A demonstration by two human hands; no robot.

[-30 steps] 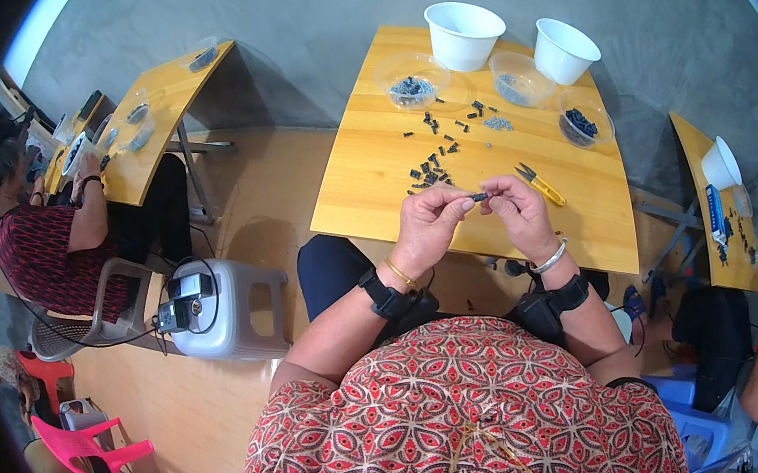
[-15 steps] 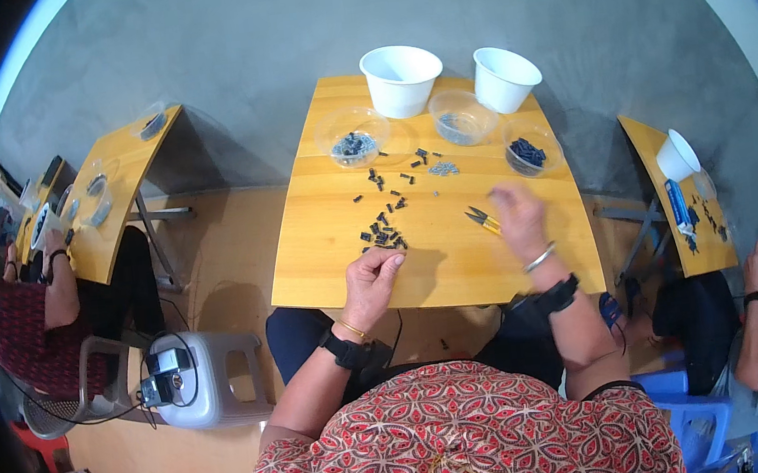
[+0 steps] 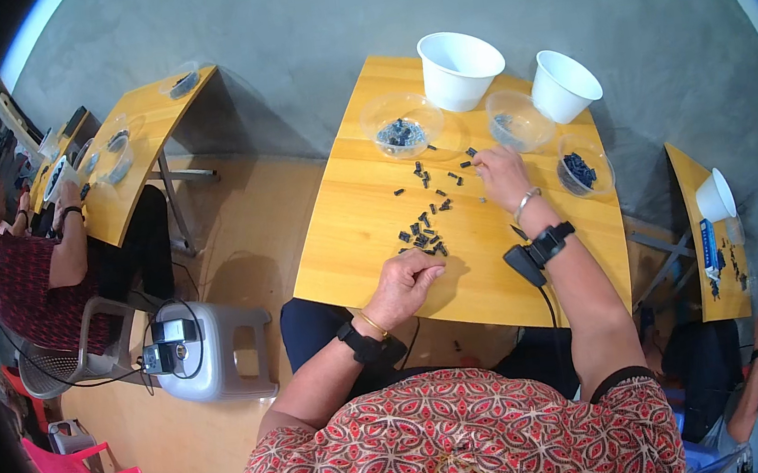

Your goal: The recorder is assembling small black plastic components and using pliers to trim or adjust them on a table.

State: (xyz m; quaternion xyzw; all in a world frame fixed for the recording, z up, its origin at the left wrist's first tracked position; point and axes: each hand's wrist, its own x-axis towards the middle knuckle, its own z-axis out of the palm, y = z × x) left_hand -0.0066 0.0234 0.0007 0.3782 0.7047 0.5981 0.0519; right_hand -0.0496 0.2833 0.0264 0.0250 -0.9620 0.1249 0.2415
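Observation:
My left hand [image 3: 410, 284] rests at the near edge of the table, thumb and fingers pinched together; anything between them is too small to make out. Just beyond it lies a loose pile of small black pieces [image 3: 422, 233], with more scattered farther up. My right hand [image 3: 504, 177] reaches toward the far middle of the table, fingertips drawn together beside a small black piece [image 3: 472, 151]. What those fingertips hold is hidden. A tiny grey piece [image 3: 482, 200] lies near that hand. My right forearm hides most of the yellow-handled snips.
Clear bowls with grey and black pieces [image 3: 402, 132], with grey bits [image 3: 520, 127], and with black pieces [image 3: 579, 169] line the far side. Behind stand two white tubs [image 3: 461, 71] [image 3: 565, 86]. People sit at side tables [image 3: 131, 142] [image 3: 713, 294]. A grey stool [image 3: 215, 351] is left.
My right hand has moved forward from beside the snips to the scattered small pieces. My left hand stays by the black pile. The whole view has shifted, putting the table farther right.

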